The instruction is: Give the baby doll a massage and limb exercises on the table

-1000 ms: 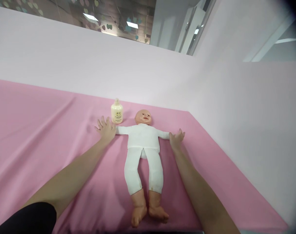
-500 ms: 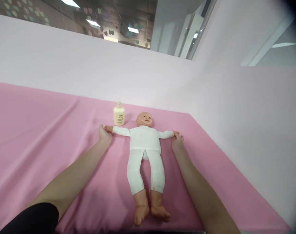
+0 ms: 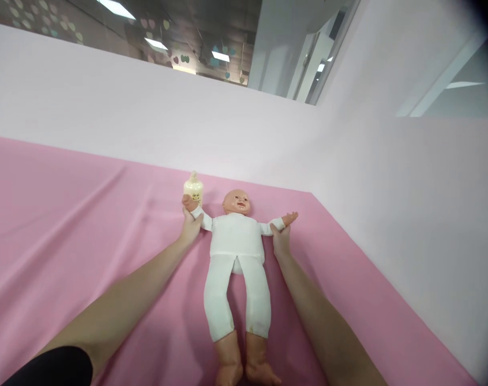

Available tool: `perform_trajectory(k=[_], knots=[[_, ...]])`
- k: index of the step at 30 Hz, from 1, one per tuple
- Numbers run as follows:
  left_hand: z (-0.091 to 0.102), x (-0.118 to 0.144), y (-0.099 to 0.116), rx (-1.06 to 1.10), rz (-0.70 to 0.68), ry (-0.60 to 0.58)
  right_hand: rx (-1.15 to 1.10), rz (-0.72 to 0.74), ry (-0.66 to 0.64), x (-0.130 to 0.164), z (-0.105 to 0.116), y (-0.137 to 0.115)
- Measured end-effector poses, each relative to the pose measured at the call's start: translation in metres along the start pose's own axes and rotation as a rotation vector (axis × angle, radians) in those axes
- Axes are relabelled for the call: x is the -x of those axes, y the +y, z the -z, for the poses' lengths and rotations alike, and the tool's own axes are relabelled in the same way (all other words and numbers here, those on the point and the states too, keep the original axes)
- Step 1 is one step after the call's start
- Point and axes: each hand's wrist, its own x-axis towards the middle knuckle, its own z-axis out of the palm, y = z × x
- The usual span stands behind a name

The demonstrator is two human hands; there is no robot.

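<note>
Doll (image 3: 235,241) feet cut off (bottom edge); hands' grip unclear.

Baby doll (image 3: 235,244) in white long-sleeved top and white leggings, flat on its back on pink cloth, bald head pointing away, bare feet nearest the camera. Both arms spread outward and raised slightly off the cloth, gripped at the forearms by left hand (image 3: 190,225) and right hand (image 3: 281,239). Legs straight, close together, mouth open in a smile.
</note>
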Motion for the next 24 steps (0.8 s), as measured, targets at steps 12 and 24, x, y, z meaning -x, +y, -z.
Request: perform_trajectory(k=[12, 24], knots=[[-0.012, 0.014, 0.014, -0.583, -0.413, -0.597, 0.116, 0.256, -0.394, 0.012, -0.004, -0.023], [-0.007, 0.006, 0.007, -0.149, -0.131, -0.116, -0.318, 0.066, -0.017, 0.005, 0.0, -0.009]])
